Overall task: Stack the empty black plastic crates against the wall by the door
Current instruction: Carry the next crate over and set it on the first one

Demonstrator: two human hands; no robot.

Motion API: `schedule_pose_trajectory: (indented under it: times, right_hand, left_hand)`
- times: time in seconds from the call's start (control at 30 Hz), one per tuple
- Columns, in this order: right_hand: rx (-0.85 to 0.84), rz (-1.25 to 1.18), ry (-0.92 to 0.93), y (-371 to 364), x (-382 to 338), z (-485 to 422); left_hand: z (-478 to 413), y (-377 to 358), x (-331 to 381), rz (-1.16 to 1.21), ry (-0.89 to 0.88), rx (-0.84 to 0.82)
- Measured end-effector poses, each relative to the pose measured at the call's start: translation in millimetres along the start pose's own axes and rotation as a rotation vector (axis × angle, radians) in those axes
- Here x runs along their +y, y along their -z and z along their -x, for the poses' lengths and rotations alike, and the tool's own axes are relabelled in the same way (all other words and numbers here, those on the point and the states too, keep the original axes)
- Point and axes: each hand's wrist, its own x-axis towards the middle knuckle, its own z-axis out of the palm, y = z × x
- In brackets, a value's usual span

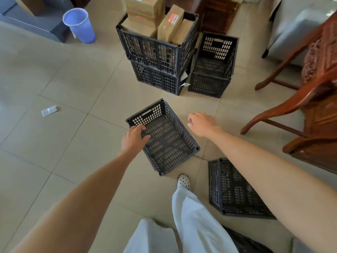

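Head view looks down on a tiled floor (pixel 63 143) with several black plastic crates on it. Nearest the middle lies an empty crate (pixel 164 137), set at an angle to the tile lines, open side up. The left hand (pixel 134 138) is at this crate's left rim, fingers curled over the edge and thumb reaching inside; it seems to grip the rim, though how firmly cannot be told. The right hand (pixel 201 124) hovers just beside the crate's right side, apart from it, fingers loosely spread and holding nothing.

A second empty crate (pixel 235 189) lies on the floor lower right, partly hidden behind the right forearm. Near it a foot in a white perforated shoe (pixel 183 181) stands on the tiles, below a pale trouser leg (pixel 197 221).

Farther off, two crates form a stack (pixel 158 57); the top one holds cardboard boxes (pixel 155 17) that stick up above its rim. Just beside that stack on the right stands another pair of stacked crates (pixel 213 66), the upper one empty.

A lilac plastic bin (pixel 79 24) stands upper left on the floor, near a dark grey cabinet base (pixel 36 24). A small white scrap (pixel 48 111) lies on the tiles to the left. A carved wooden chair (pixel 300 99) fills the right edge.
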Motion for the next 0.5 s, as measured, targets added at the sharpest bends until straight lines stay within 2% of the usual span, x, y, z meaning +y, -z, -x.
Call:
schedule_pose_trajectory:
  times: [0.2, 0.5]
  right_hand:
    - [-0.040, -0.046, -0.031, -28.1, 19.6, -78.3]
    - [-0.237, -0.092, -0.072, -174.6, 50.4, -157.9]
  left_hand:
    - [-58.4, -41.4, -19.1, 0.108, 0.129, -0.009]
    - [-118.9, -160.4, -81.5, 0.237, 0.277, -0.106]
